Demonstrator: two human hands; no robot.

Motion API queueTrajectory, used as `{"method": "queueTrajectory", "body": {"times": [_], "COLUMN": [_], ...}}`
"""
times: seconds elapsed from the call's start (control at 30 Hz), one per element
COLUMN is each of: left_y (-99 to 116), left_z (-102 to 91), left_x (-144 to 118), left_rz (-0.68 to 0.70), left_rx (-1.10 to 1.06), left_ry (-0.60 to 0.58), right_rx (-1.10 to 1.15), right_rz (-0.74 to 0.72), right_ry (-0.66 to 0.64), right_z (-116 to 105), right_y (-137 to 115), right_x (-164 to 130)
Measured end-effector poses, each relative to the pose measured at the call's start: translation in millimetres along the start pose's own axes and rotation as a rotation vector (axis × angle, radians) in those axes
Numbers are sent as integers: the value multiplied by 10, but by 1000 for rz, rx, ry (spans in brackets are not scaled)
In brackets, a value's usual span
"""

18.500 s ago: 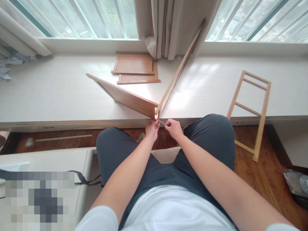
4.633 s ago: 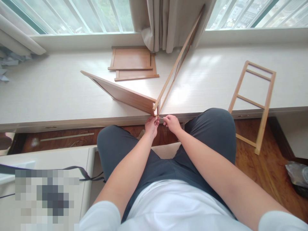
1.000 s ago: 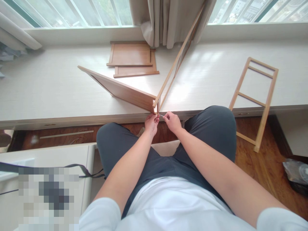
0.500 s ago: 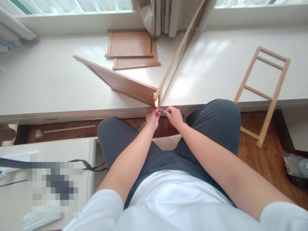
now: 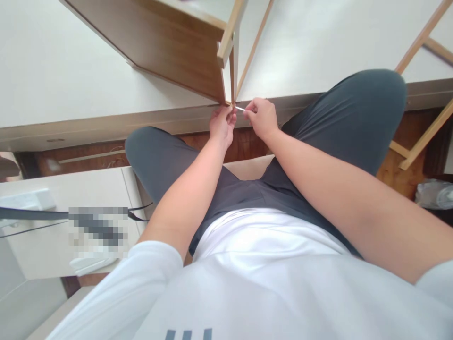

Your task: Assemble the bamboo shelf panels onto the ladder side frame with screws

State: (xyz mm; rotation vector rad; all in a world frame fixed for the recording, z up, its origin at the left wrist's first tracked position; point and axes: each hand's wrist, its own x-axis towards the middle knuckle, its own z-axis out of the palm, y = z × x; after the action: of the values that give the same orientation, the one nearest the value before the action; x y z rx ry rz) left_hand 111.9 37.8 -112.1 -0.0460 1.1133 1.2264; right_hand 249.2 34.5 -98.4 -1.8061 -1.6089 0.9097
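My right hand (image 5: 262, 118) is closed in a pinch on a thin metal rod (image 5: 240, 109), which looks like a hex key. The rod's far end meets the low corner where a wooden panel (image 5: 170, 52) and a wooden frame (image 5: 228, 40) come together. At that same corner, the fingers of my left hand (image 5: 221, 125) are pressed closed around the wood. Both wooden parts stand upright at an angle to each other, near the front edge of the white ledge. Fingertips hide the rod's tip and the exact joint.
Another wooden frame (image 5: 423, 137) leans on the ledge (image 5: 141, 99) at the right. At the left stands a pale cabinet (image 5: 102, 186) with a strap and a blurred patch on top. A clear plastic bag (image 5: 434, 193) lies at the far right.
The camera view has tipped down and closer, so the wood and hands sit higher and the stacked panels are out of view. Both hands stay at the same corner.
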Motion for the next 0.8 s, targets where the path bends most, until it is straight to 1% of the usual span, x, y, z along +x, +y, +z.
{"method": "queueTrajectory", "body": {"times": [0.13, 0.23, 0.37, 0.47, 0.6, 0.7, 0.8], "left_y": [-47, -46, -14, -3, -4, 0, 9], "left_z": [29, 55, 85, 89, 83, 85, 83], "left_x": [62, 67, 18, 3, 19, 22, 20], "left_rz": [-11, -18, -13, 0, 3, 6, -1], "left_rx": [-88, -91, -28, 2, 37, 55, 46], "left_ry": [53, 59, 13, -21, -44, -49, -47], "right_rx": [71, 108, 113, 155, 216, 232, 250], "right_rz": [106, 126, 159, 173, 203, 265, 291], "right_ry": [-41, -45, -66, -93, -154, -207, -236], "right_z": [-26, -49, -74, -61, -29, -26, -26], "right_y": [-45, -118, -190, -176, -151, -185, -223], "right_x": [39, 44, 25, 33, 49, 34, 8]}}
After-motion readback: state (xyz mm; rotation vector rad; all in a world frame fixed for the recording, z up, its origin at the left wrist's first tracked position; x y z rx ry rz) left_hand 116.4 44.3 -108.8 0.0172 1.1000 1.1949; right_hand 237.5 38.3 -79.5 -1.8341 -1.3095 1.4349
